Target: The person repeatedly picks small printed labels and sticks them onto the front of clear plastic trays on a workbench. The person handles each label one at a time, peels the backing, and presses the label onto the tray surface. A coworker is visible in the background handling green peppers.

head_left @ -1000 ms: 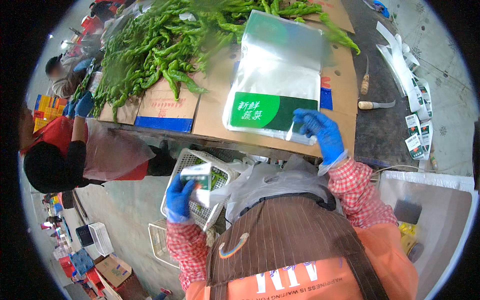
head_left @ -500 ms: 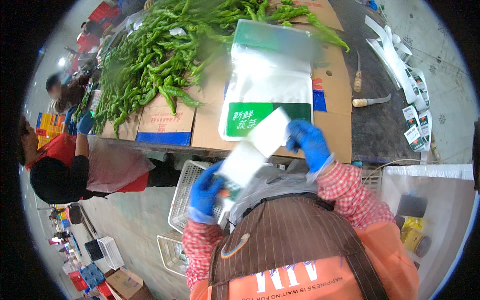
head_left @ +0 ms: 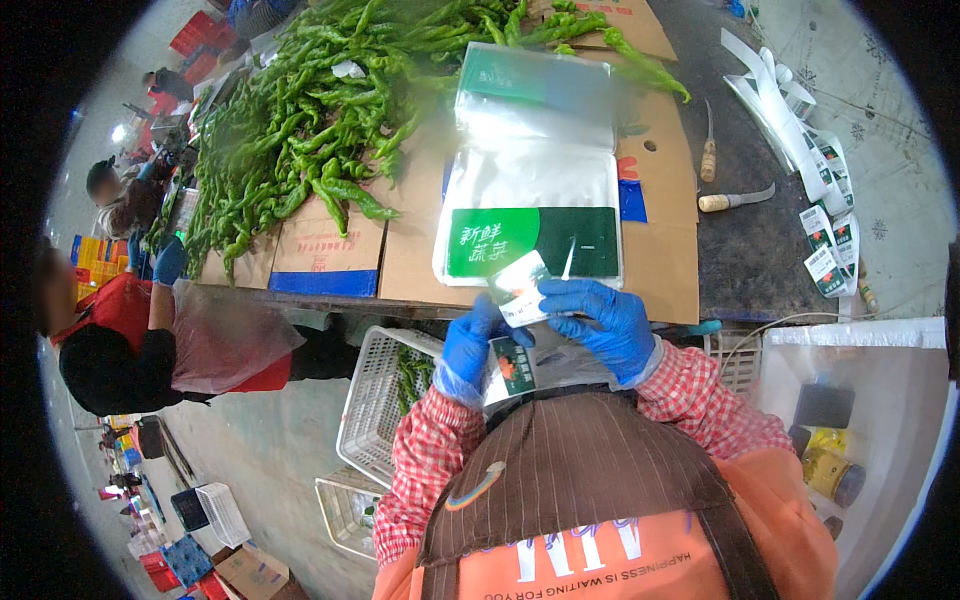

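My left hand [head_left: 468, 345], in a blue glove, is closed on a strip of printed labels [head_left: 519, 286] at the near edge of the table. One label of the strip faces up between my hands, and another hangs below my left fingers. At the strip's right edge, my right hand [head_left: 603, 325], also gloved in blue, pinches the upper label with bent fingers. Just beyond my hands lies a stack of clear plastic bags [head_left: 535, 180] with green printed ends, flat on cardboard. A big heap of long green peppers [head_left: 300, 140] spreads over the table's far left.
Two curved knives [head_left: 735, 199] with wooden handles lie on the dark table to the right, beside a curled label roll [head_left: 790, 120]. White crates [head_left: 365, 400] stand below the table edge at left. A co-worker [head_left: 130, 345] in red and black works at the left. A white foam box [head_left: 870, 400] is at right.
The label strip, blank side up before, now shows its printed side. My right hand has moved down and left, toward my left hand, which has risen and shifted right.
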Motion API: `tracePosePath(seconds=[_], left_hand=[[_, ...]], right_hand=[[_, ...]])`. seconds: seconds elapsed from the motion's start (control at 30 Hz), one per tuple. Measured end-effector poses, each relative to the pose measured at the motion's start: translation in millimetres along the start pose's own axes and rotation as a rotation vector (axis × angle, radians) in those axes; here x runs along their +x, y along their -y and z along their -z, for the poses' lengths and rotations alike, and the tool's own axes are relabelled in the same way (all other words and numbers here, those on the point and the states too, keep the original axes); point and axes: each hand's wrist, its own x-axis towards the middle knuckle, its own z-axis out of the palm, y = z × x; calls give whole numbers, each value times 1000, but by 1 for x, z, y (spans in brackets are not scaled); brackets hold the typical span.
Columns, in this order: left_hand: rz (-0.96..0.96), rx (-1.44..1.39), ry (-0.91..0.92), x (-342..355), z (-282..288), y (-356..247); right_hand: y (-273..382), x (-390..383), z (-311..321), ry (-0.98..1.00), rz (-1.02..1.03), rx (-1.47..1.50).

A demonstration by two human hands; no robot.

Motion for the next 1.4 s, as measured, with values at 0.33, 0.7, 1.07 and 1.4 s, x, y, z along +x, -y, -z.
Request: tracePosePath(seconds=[0.33, 0.7, 1.07, 1.4], left_hand=[[-20, 385, -231, 7, -19, 7], [-104, 531, -232, 41, -8, 21], [-118, 1593, 49, 61, -22, 52], [-94, 1632, 58, 58, -25, 50]], right_hand=[[-18, -5, 23, -101, -461, 146], [-62, 13, 60, -459, -528, 320], [-115, 27, 63, -242, -713, 181], [-130, 30, 58, -157, -672, 133]])
